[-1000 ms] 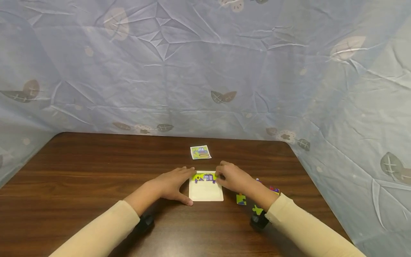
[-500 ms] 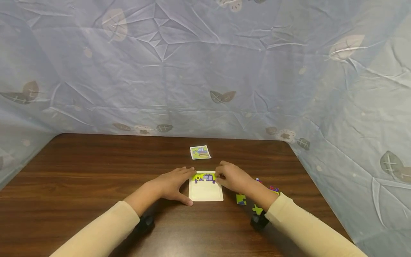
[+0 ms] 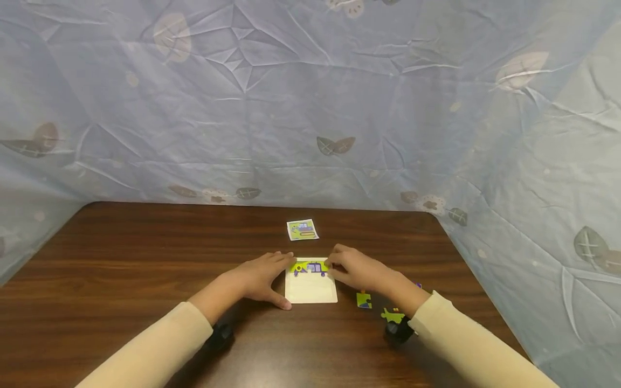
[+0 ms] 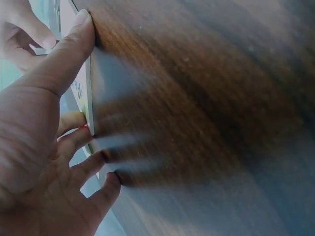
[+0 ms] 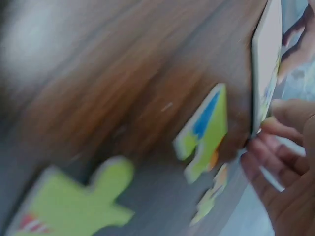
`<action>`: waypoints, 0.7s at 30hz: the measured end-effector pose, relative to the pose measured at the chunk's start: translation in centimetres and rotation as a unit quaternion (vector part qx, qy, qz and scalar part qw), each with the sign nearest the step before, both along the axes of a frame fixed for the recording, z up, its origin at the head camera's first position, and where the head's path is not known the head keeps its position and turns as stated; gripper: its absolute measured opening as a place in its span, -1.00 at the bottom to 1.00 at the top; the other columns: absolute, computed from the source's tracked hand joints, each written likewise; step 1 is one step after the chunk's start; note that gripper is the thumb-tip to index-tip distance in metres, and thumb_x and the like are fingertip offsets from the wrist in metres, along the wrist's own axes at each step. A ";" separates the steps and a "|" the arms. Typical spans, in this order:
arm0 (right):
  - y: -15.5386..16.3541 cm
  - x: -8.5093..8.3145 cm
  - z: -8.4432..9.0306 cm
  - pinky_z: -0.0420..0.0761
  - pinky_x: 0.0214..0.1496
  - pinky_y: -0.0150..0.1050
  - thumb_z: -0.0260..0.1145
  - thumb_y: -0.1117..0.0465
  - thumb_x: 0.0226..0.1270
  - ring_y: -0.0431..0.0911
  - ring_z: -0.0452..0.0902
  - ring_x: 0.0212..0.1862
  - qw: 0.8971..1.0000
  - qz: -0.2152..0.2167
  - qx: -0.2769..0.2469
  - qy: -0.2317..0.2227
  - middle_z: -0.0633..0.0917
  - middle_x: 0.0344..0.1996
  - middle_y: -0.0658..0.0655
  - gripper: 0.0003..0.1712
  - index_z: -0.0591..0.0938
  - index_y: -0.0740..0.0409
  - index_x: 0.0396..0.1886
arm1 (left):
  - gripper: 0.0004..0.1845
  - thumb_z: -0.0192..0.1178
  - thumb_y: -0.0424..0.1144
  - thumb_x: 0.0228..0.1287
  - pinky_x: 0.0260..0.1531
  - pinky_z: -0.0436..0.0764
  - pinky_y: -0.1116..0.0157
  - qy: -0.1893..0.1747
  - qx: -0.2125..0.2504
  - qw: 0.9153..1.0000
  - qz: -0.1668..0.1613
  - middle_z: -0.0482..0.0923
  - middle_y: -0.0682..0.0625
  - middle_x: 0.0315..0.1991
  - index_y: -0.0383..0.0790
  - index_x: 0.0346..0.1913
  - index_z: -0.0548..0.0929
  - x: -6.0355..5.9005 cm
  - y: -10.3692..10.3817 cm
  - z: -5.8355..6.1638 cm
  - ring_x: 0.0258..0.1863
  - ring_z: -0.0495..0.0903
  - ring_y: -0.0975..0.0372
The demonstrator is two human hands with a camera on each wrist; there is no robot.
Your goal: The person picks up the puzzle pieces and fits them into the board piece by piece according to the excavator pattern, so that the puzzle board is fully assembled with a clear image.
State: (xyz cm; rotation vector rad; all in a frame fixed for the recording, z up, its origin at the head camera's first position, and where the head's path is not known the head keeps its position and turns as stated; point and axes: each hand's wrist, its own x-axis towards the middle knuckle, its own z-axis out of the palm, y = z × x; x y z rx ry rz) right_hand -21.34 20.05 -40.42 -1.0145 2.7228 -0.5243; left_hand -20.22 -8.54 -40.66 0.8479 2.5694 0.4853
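A white square puzzle board (image 3: 310,292) lies on the table, with joined puzzle pieces (image 3: 312,268) along its far side, printed green, yellow and purple. My left hand (image 3: 259,277) rests along the board's left edge, thumb at the near corner and fingers spread at the far one. In the left wrist view, the left hand's fingertips (image 4: 81,17) touch the board's rim. My right hand (image 3: 354,268) touches the far right corner with loosely bent fingers. In the right wrist view, the right hand's fingers (image 5: 283,147) lie at the board's edge, and nothing shows gripped between them.
Loose green puzzle pieces (image 3: 364,299) lie right of the board, some partly hidden under the right forearm. A small reference picture (image 3: 303,230) of a digger lies beyond the board. Patterned blue-grey cloth (image 3: 271,108) hangs behind and beside the brown table (image 3: 145,258).
My right hand has shifted slightly right, its fingers loosening and showing more of the corner piece. The right forearm has swung right, uncovering more of one loose piece. My left hand stays put.
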 end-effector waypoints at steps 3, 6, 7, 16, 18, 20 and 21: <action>1.1 0.0 0.1 0.65 -0.08 -0.27 0.26 0.20 0.60 -0.19 0.53 -0.16 1.000 -0.009 -0.011 0.006 0.66 0.00 0.14 -0.68 0.70 0.24 0.18 | 0.16 0.52 0.23 0.14 0.60 0.17 -0.27 -0.004 0.000 1.000 0.001 0.06 -0.08 0.71 -0.16 0.67 0.17 0.0 0.1 -0.1 0.72 0.01 -0.11; 2.4 0.0 0.4 0.70 -0.02 -0.22 0.27 0.18 0.59 -0.16 0.61 -0.09 0.999 -0.030 -0.018 0.024 0.67 0.00 0.11 -0.69 0.71 0.21 0.17 | 0.16 0.53 0.23 0.14 0.59 0.17 -0.27 -0.004 0.001 1.000 0.006 0.06 -0.07 0.72 -0.14 0.67 0.16 0.0 0.0 -0.2 0.72 0.00 -0.09; 2.9 0.0 0.6 0.71 -0.02 -0.21 0.27 0.19 0.59 -0.16 0.62 -0.08 0.999 -0.037 -0.017 0.031 0.68 0.00 0.10 -0.70 0.71 0.21 0.16 | 0.16 0.53 0.23 0.14 0.59 0.17 -0.27 -0.003 0.001 1.000 0.007 0.06 -0.06 0.72 -0.13 0.67 0.16 -0.1 0.0 -0.2 0.72 0.00 -0.09; 6.7 0.4 0.5 0.73 0.03 -0.06 0.39 0.14 0.48 -0.03 0.67 -0.03 0.996 -0.077 0.025 0.023 0.70 -0.05 0.11 -0.73 0.72 0.19 0.04 | 0.16 0.52 0.22 0.15 0.59 0.17 -0.27 -0.001 0.004 1.000 0.006 0.05 -0.08 0.72 -0.14 0.67 0.15 -0.3 0.0 -0.2 0.72 -0.01 -0.10; 7.4 0.6 0.2 0.72 0.03 -0.06 0.43 0.10 0.45 -0.04 0.65 -0.04 0.997 -0.073 0.034 0.017 0.70 -0.05 0.11 -0.70 0.72 0.19 0.03 | 0.16 0.52 0.22 0.14 0.59 0.18 -0.28 -0.001 0.004 1.000 0.006 0.06 -0.08 0.72 -0.14 0.67 0.15 -0.3 0.0 -0.2 0.72 -0.01 -0.10; 7.8 0.8 -0.1 0.71 0.04 -0.07 0.45 0.09 0.43 -0.06 0.64 -0.04 0.997 -0.067 0.035 0.014 0.69 -0.04 0.10 -0.67 0.72 0.19 0.04 | 0.16 0.52 0.23 0.14 0.57 0.19 -0.30 -0.001 0.005 1.000 0.006 0.06 -0.08 0.71 -0.15 0.67 0.16 -0.2 0.0 -0.2 0.72 0.00 -0.10; 8.0 0.9 -0.2 0.71 0.04 -0.07 0.45 0.08 0.43 -0.07 0.64 -0.04 0.997 -0.063 0.035 0.015 0.69 -0.04 0.10 -0.66 0.72 0.18 0.05 | 0.16 0.53 0.23 0.14 0.57 0.19 -0.31 -0.001 0.005 1.000 0.006 0.07 -0.08 0.71 -0.15 0.67 0.16 -0.2 -0.1 -0.2 0.72 0.00 -0.11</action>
